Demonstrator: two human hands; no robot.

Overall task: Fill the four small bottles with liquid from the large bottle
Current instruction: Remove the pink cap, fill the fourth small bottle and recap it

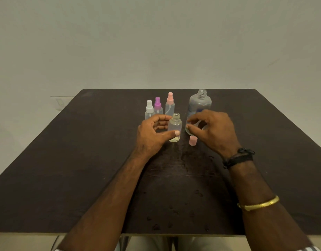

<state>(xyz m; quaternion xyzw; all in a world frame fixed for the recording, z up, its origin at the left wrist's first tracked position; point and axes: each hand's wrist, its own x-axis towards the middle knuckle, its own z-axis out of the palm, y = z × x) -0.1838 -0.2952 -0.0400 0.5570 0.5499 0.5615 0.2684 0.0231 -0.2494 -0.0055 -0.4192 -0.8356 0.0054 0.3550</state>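
An uncapped small clear bottle [175, 126] stands mid-table, with a little liquid at its bottom. My left hand [152, 132] grips it, thumb in front and fingers behind. The large clear bottle [200, 102] stands uncapped just to the right, its lower part hidden by my right hand [215, 131]. That hand's fingers are loosely curled beside the large bottle's lower left side, holding nothing that I can see. Behind stand three capped spray bottles: white-topped [149, 110], purple-topped [157, 105] and pink-topped [170, 103]. A loose pink cap [193, 140] stands on the table below my right fingers.
The dark wooden table [83, 160] carries spilled droplets [174, 211] in front of the bottles and toward the near edge. A pale wall runs behind the table's far edge. My right forearm wears a black wristband and a gold bangle.
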